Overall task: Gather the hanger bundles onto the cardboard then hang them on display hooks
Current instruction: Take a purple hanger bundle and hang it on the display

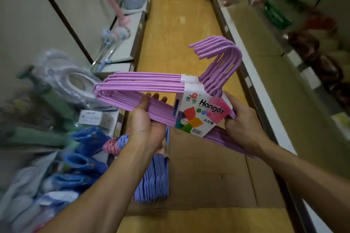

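Above the cardboard [208, 174], a purple bundle [144, 89] was held in the air, gripped by the left hand [145, 119] on its lower bars and by the right hand [244, 125] beside the label [202, 113]. Blue bundles [153, 176] were already laid on the cardboard. For a good result, the bundle should probably be kept level and lowered flat beside them, hooks turned one way.

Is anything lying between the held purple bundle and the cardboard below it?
Nothing visible: the purple hanger bundle, held by the left hand and right hand, hangs over bare cardboard; blue bundles lie at its left edge.
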